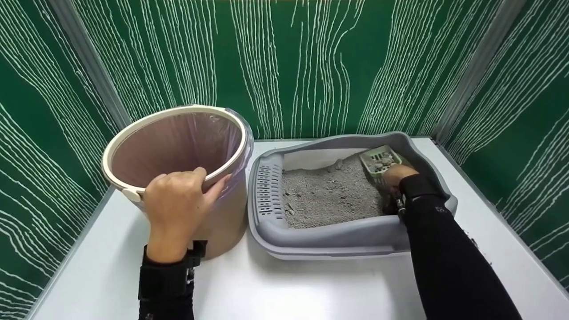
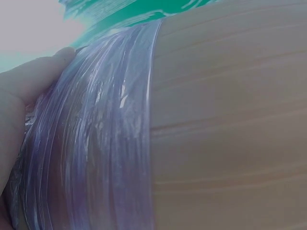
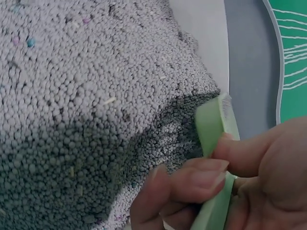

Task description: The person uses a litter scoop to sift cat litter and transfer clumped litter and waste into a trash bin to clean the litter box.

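My left hand (image 1: pixel 175 202) grips the cream rim of a brown trash can (image 1: pixel 224 222), fingers curled over the edge and thumb along the outside. A thin, clear purplish bag (image 2: pixel 115 124) lines the can and folds down over its outer wall. At the far right corner of the grey litter box (image 1: pixel 320 242), my right hand (image 1: pixel 398 174) holds a green slotted litter scoop (image 1: pixel 368 163) by its handle. Grey lumps lie in the scoop's basket. Grey granular cat litter (image 1: pixel 333 195) covers much of the box floor, and the scoop is just over it in the right wrist view.
Both containers stand side by side on a white table (image 1: pixel 284 289), the can at the left. A slotted step (image 1: pixel 269 191) forms the box's left end. Green panels (image 1: pixel 311 66) with white wavy lines enclose the table at the back and sides.
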`<control>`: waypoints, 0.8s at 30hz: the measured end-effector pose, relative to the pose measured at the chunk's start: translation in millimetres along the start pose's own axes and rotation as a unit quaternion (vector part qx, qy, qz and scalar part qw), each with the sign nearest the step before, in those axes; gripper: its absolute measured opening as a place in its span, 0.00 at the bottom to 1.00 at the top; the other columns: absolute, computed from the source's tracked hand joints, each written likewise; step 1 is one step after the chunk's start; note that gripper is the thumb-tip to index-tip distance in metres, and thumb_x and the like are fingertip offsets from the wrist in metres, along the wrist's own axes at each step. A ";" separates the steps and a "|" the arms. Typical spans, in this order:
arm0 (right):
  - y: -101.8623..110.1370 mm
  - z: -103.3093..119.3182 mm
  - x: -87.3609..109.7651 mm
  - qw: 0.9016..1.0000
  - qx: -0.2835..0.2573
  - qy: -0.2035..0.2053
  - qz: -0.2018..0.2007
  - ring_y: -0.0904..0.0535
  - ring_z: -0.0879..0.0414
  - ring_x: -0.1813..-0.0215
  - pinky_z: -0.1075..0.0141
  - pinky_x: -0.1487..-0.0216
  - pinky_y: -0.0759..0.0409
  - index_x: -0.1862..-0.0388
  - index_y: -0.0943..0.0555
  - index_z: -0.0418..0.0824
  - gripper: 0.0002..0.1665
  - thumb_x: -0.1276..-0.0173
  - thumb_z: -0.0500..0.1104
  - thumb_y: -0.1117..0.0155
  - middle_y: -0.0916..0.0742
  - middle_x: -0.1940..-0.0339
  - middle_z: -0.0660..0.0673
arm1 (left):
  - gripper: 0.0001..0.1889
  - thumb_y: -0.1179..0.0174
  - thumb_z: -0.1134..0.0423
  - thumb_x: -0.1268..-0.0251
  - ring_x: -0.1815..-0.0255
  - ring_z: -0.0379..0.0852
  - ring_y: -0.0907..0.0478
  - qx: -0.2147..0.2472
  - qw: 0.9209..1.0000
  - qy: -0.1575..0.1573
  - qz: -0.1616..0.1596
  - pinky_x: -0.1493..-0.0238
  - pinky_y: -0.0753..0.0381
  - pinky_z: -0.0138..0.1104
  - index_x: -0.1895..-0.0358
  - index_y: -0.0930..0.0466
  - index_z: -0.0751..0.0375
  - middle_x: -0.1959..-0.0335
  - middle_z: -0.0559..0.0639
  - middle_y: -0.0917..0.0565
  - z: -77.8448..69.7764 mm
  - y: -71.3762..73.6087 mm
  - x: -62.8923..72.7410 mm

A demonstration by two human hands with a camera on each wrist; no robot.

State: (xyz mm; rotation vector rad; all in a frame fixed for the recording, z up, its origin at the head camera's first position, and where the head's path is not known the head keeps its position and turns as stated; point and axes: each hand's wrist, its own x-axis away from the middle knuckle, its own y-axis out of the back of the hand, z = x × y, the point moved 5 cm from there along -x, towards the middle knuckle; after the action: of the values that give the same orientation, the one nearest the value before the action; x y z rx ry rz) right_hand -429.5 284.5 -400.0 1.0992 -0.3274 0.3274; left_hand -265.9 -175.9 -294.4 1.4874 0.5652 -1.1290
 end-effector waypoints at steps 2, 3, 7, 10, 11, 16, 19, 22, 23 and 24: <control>-0.7 1.3 2.7 1.000 -0.014 -0.001 -0.010 0.29 0.64 0.84 0.73 0.77 0.31 0.69 0.25 0.33 0.17 0.24 0.36 0.59 0.25 0.86 0.53 | 0.34 0.23 0.44 0.38 0.91 0.50 0.44 0.002 1.000 0.000 0.000 0.86 0.43 0.41 0.86 0.39 0.55 0.91 0.48 0.41 -0.1 -0.1 -0.3; -0.8 1.7 3.7 1.000 -0.020 0.001 -0.015 0.29 0.65 0.85 0.73 0.78 0.31 0.68 0.25 0.33 0.17 0.21 0.38 0.59 0.25 0.86 0.53 | 0.34 0.23 0.44 0.38 0.92 0.50 0.44 0.002 1.000 0.000 0.000 0.86 0.43 0.41 0.86 0.39 0.55 0.91 0.48 0.41 -0.1 -0.1 -0.3; -0.3 3.1 6.4 0.997 -0.061 0.002 -0.038 0.28 0.65 0.85 0.74 0.79 0.29 0.61 0.26 0.31 0.16 0.17 0.40 0.57 0.25 0.86 0.53 | 0.34 0.23 0.44 0.38 0.92 0.51 0.43 0.003 1.000 0.002 0.000 0.86 0.42 0.42 0.85 0.39 0.55 0.91 0.48 0.40 0.2 -0.4 -0.1; -0.2 4.6 7.3 0.996 -0.083 0.006 -0.033 0.27 0.64 0.85 0.73 0.79 0.28 0.64 0.25 0.32 0.16 0.18 0.39 0.55 0.24 0.86 0.53 | 0.34 0.23 0.44 0.39 0.92 0.51 0.42 0.005 1.000 0.003 -0.003 0.86 0.42 0.42 0.85 0.38 0.55 0.91 0.49 0.40 0.6 -0.3 0.5; -0.3 5.1 7.1 0.996 -0.080 0.010 -0.029 0.27 0.64 0.85 0.72 0.79 0.28 0.68 0.24 0.33 0.18 0.18 0.40 0.55 0.24 0.86 0.53 | 0.34 0.23 0.45 0.39 0.92 0.51 0.42 0.004 1.000 0.004 -0.004 0.85 0.42 0.42 0.85 0.38 0.55 0.91 0.49 0.40 0.8 -0.2 0.8; 0.8 5.1 8.9 0.997 -0.076 0.007 -0.006 0.29 0.63 0.85 0.71 0.79 0.28 0.80 0.23 0.42 0.22 0.24 0.44 0.49 0.24 0.86 0.53 | 0.33 0.23 0.45 0.39 0.92 0.53 0.42 0.001 1.000 0.002 -0.005 0.86 0.41 0.43 0.85 0.38 0.55 0.91 0.49 0.39 0.0 -0.4 1.1; 1.1 4.6 11.3 0.991 -0.131 -0.008 0.002 0.31 0.63 0.84 0.70 0.79 0.30 0.75 0.22 0.41 0.12 0.31 0.40 0.46 0.25 0.85 0.53 | 0.33 0.24 0.44 0.38 0.92 0.53 0.41 0.002 1.000 -0.001 -0.002 0.86 0.41 0.44 0.85 0.38 0.56 0.91 0.49 0.39 -0.7 -0.9 0.4; 0.5 6.8 11.8 0.977 -0.213 -0.006 0.008 0.32 0.64 0.82 0.71 0.78 0.31 0.64 0.22 0.35 0.08 0.30 0.36 0.48 0.25 0.82 0.53 | 0.33 0.24 0.44 0.38 0.92 0.53 0.41 0.002 1.000 -0.002 -0.001 0.86 0.41 0.43 0.85 0.38 0.56 0.91 0.49 0.38 -0.3 -0.8 0.1; 0.5 7.8 11.2 0.972 -0.236 -0.001 0.009 0.32 0.64 0.81 0.71 0.78 0.31 0.61 0.22 0.32 0.10 0.27 0.36 0.50 0.25 0.82 0.52 | 0.33 0.23 0.44 0.38 0.92 0.53 0.41 0.002 1.000 -0.001 -0.002 0.86 0.41 0.43 0.85 0.38 0.56 0.91 0.49 0.39 0.1 -0.6 0.2; 0.2 9.2 10.5 0.967 -0.253 0.003 0.013 0.32 0.64 0.81 0.71 0.77 0.31 0.58 0.23 0.31 0.11 0.24 0.36 0.53 0.26 0.81 0.52 | 0.33 0.23 0.45 0.38 0.92 0.52 0.41 0.002 1.000 -0.001 -0.002 0.86 0.41 0.43 0.85 0.38 0.56 0.91 0.49 0.39 0.5 -0.4 0.3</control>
State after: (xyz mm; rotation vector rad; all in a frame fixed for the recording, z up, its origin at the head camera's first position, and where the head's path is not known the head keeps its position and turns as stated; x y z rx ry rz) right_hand -421.0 277.3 -391.7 0.5912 -0.3934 0.2513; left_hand -266.4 -176.3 -294.8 1.4891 0.5659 -1.1345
